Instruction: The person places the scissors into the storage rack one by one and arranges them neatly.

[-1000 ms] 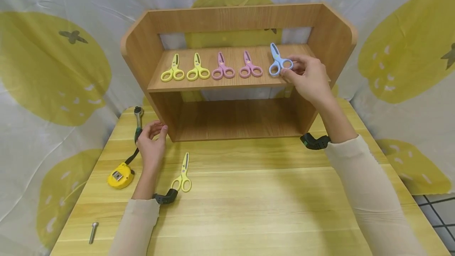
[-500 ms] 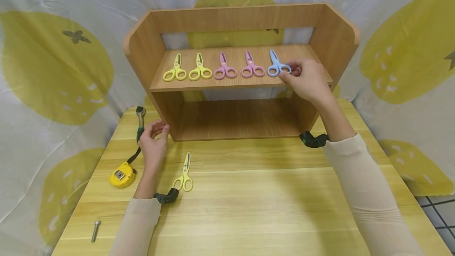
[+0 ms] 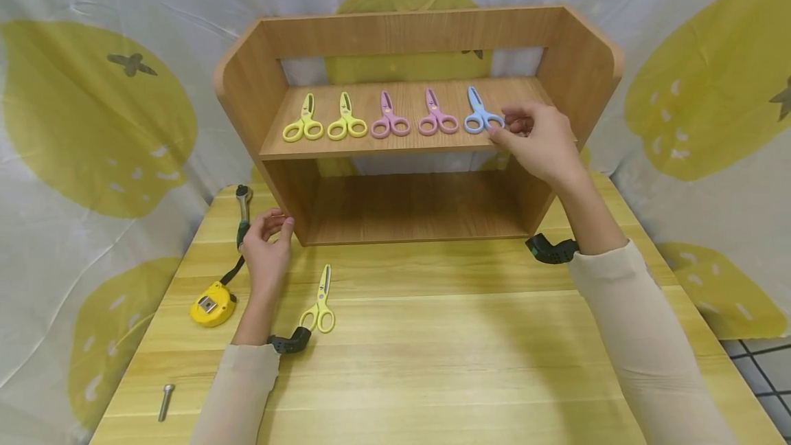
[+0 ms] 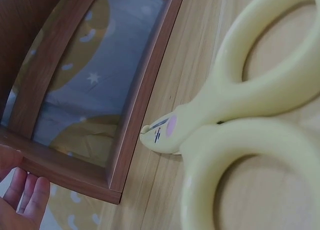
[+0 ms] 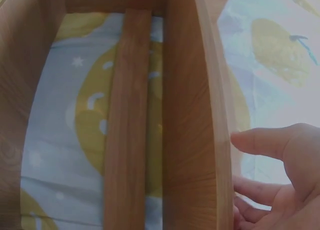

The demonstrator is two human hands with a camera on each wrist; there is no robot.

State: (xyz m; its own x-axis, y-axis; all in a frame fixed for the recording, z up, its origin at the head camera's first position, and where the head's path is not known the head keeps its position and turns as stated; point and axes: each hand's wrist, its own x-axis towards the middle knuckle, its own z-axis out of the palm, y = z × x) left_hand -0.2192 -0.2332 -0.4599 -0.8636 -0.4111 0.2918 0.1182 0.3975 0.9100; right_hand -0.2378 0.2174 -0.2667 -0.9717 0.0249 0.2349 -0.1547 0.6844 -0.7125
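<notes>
Blue scissors (image 3: 476, 115) lie at the right end of a row on the upper board of a wooden shelf (image 3: 408, 152). At their right handle ring is my right hand (image 3: 540, 139); the thumb tip is by the ring's lower edge and the fingers are spread apart from it. Left of them lie two pink scissors, one at the middle (image 3: 437, 115), and two yellow ones, the outermost (image 3: 303, 122) at the left. My left hand (image 3: 267, 249) rests against the shelf's lower left side with relaxed fingers, also seen in the left wrist view.
Another yellow pair of scissors (image 3: 318, 304) lies on the wooden table (image 3: 432, 362) beside my left wrist. Further left are a ratchet wrench (image 3: 244, 208), a yellow tape measure (image 3: 213, 304) and a bolt (image 3: 165, 402). A patterned curtain (image 3: 93, 156) hangs behind.
The blue scissors went from tilted, in my right hand's hold, to lying flat beside the pink pair. The right fingers have since loosened and drawn slightly right. My left hand stays in place.
</notes>
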